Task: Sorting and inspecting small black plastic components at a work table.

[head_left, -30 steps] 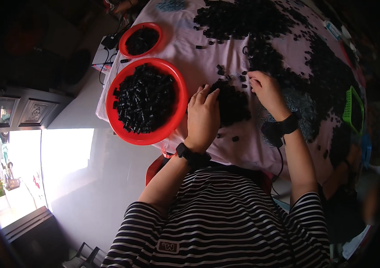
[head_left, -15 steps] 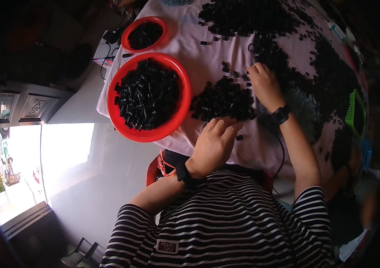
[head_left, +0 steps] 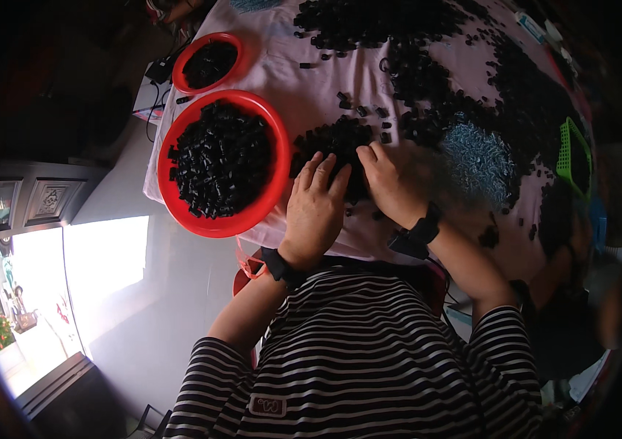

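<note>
A pile of small black plastic pieces (head_left: 336,137) lies on the pink cloth in front of me. Over its near left side rests my left hand (head_left: 316,212), palm down with the fingers stretched out and slightly apart. My right hand (head_left: 393,186) is at the pile's right edge, close to the left one. Its fingers are curled together, and whatever they may hold is hidden. To the left stands a large red basin (head_left: 279,179) heaped with the same kind of black pieces (head_left: 219,157). A few loose pieces (head_left: 361,111) are scattered just beyond the pile.
Behind the large basin is a smaller red basin (head_left: 180,73) with black pieces. A heap of silvery-blue screw-like parts (head_left: 478,162) lies to the right, among broad spreads of black pieces (head_left: 377,25). A green basket (head_left: 566,157) and another person's arm (head_left: 554,278) are at the right edge.
My right hand has come nearer, from beyond the pile's right side to beside my left hand. My left hand has stretched its fingers onto the pile. The view has shifted slightly.
</note>
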The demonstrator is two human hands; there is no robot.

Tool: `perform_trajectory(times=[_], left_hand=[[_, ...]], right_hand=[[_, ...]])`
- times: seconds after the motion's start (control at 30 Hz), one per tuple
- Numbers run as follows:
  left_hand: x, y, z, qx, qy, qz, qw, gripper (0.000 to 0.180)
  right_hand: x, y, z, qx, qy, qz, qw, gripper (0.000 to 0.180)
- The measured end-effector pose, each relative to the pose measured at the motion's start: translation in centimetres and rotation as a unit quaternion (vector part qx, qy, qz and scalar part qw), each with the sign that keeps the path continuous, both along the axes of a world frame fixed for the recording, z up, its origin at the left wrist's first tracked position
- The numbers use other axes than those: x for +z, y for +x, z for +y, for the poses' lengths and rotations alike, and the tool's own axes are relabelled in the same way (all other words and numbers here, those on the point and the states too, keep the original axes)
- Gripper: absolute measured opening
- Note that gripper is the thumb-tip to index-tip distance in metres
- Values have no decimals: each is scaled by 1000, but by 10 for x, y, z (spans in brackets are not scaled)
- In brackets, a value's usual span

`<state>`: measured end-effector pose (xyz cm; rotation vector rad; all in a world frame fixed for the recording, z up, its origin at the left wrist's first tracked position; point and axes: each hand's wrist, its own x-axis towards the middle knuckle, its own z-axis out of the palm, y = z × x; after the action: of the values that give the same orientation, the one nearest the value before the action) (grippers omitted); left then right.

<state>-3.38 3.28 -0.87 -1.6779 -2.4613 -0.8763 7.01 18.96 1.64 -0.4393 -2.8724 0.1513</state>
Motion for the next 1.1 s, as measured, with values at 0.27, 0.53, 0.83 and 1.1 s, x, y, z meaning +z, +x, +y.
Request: perform_trajectory(times=[0.27,0.53,0.83,1.1], left_hand=[[8,31,-3,-92,47,-30,994,40],[-5,53,7,-193,30,-11,981,40],[-11,44,4,-154,8,4,988,34],[1,51,39,-102,22,38,994,25]], right_hand=[[-12,26,21,-52,-134,150,978,11],[-1,57,37,-87,-167,120,975,22],[0,102,54,-154,-120,183,964,17],[-9,120,7,-126,-164,132,969,15]])
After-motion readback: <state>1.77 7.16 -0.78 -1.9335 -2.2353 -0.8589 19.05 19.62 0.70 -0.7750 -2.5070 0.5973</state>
